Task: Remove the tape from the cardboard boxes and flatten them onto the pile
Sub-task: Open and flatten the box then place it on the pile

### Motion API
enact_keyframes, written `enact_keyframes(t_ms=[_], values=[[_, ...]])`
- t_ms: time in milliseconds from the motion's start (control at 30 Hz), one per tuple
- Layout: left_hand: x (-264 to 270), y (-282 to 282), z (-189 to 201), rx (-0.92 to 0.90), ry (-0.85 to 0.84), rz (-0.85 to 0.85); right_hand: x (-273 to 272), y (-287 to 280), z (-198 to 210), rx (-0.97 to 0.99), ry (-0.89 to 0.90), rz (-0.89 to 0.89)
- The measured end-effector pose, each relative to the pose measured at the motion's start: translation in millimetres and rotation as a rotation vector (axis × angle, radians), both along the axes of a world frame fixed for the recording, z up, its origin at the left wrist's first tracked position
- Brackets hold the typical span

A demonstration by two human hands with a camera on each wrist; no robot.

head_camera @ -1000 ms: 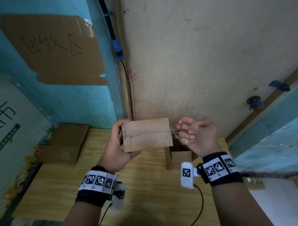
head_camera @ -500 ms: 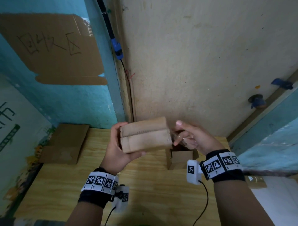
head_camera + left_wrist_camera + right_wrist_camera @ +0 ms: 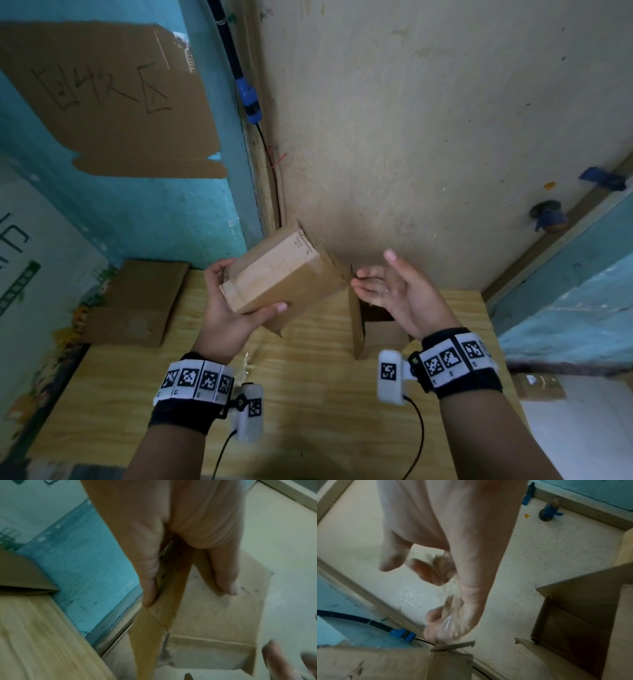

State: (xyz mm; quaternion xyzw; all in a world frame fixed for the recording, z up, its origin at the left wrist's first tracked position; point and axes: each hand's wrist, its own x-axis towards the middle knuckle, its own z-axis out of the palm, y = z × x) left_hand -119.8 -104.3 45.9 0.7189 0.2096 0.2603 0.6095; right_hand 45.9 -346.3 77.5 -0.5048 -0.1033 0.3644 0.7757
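Note:
My left hand [image 3: 239, 308] grips a small brown cardboard box [image 3: 281, 274] in the air over the table, thumb on its far side and fingers under its near edge. The box is tilted, its loose end flap [image 3: 342, 274] pointing right. In the left wrist view the same hand [image 3: 180, 547] clamps the box [image 3: 214, 622] from above. My right hand [image 3: 380, 287] hovers just right of that flap with fingers spread. A crumpled strip of clear tape [image 3: 448, 616] clings to its fingers. A second box [image 3: 373, 329] stands open on the table below the right hand.
Flattened cardboard [image 3: 137, 305] lies at the left back of the wooden table [image 3: 308, 411]. A scrap of clear tape [image 3: 248, 363] lies near my left wrist. A cardboard sign [image 3: 113, 99] hangs on the blue wall. A cable with a blue connector [image 3: 251, 102] runs down the corner.
The left hand has turned the box so it now lies slanted. The right hand has let go of its pinch at the box's end and spread its fingers, tape still stuck to them.

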Motion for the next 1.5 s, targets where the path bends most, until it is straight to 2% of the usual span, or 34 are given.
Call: enact_keyframes(t_ms=[167,333,467,800,967,1200,1367,1500], values=[[-3.6,6.8,-5.1,-0.014,0.058,0.081,-3.6,2.8,-6.4,-0.080,-0.080,-0.046],[-6.9,9.0,-11.3,0.004,0.107,0.089,-5.2,9.1,-25.0,-0.084,0.055,-0.017],[-10.2,13.4,-16.8,0.018,0.116,0.091,-14.2,16.0,-29.4,-0.395,-0.226,0.053],[-17.4,28.0,-24.1,0.038,0.086,0.070,-27.9,45.3,-39.0,-0.689,-0.290,0.058],[-21.4,35.7,-25.0,0.043,0.084,0.053,-39.1,57.0,-45.8,-0.627,-0.198,0.144],[-25.8,45.9,-24.7,0.078,0.091,-0.017,-50.4,74.2,-59.0,-0.674,-0.290,0.273],[-26.4,52.0,-21.2,0.047,0.094,0.002,-53.8,80.0,-62.2,-0.659,-0.295,0.340],[-28.4,56.6,-17.4,-0.001,0.120,0.044,-59.0,86.2,-64.5,-0.638,-0.208,0.402]])
